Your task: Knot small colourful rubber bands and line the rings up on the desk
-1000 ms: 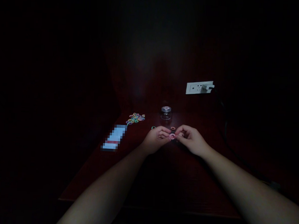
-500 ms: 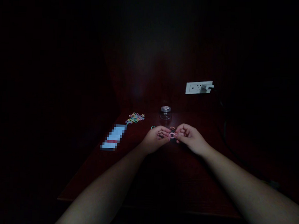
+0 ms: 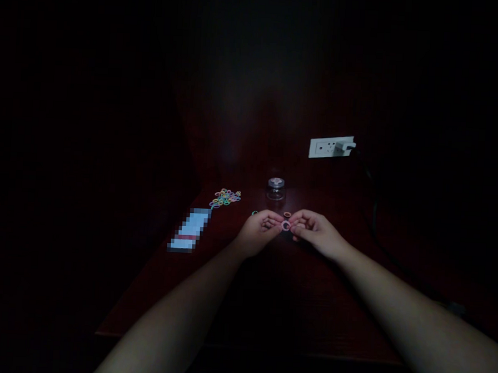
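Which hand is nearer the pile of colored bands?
Left. The left hand is right of the pile and closer to the camera, holding one side of the pink ring. The right hand is farther right, at the ring's other side.

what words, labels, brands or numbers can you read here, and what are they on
No text can be read.
Pixelated bright rectangle: blurred into blocks, with a red band; nothing legible.
Jar lid: a pale pattern, too small and dark to tell whether it holds writing.
Wall socket: no lettering visible.
Pink ring: no lettering visible.
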The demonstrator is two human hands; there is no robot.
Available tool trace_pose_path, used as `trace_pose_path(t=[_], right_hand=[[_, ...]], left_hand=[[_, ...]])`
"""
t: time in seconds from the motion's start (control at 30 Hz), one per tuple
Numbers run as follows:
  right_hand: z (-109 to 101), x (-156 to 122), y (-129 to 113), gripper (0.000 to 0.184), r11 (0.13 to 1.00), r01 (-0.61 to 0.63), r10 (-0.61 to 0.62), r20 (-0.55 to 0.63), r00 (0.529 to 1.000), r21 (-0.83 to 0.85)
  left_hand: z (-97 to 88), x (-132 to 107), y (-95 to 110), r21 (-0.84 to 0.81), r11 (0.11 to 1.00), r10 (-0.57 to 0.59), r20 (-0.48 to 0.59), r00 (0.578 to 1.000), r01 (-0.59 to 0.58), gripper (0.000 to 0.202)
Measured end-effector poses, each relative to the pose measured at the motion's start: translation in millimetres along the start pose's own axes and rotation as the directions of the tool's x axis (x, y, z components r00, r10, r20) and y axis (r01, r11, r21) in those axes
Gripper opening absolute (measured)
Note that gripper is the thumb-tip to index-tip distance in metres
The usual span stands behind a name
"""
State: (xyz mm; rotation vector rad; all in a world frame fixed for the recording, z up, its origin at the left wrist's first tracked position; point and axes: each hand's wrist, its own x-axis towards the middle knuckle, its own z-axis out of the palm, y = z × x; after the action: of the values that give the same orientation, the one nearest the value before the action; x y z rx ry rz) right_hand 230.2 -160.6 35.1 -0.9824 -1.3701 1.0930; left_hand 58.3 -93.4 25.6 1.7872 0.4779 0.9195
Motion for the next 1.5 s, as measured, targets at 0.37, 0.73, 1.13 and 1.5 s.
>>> trace_pose_path(t=[0.37,0.73,1.13,1.5], right_hand=[[1,-1,1,0.029,0.991,-0.035,0.037,0.018,0.999,-0.129],[0,-1,0,0.031,0.966,-0.028,0.039,0.04,0.998,-0.255],[0,-3,-1,0.026,0.946,-0.004,0.027,0.064,0.998,-0.324],[0,-3,1,0.023,0.941,0.016,0.009,0.072,0.997,-0.339]], left_hand=[[0.7,-1,0,0.018,1.0,-0.01,-0.012,1.0,0.01,0.025],[3.0,-4,8,0.042,0.997,-0.072,0.084,0.994,0.069,0.022],[3.7,-4,9,0.037,0.996,-0.078,0.033,0.996,0.076,0.027],[1.6,-3,4,0.098,0.994,-0.057,0.045,0.997,0.053,0.025]])
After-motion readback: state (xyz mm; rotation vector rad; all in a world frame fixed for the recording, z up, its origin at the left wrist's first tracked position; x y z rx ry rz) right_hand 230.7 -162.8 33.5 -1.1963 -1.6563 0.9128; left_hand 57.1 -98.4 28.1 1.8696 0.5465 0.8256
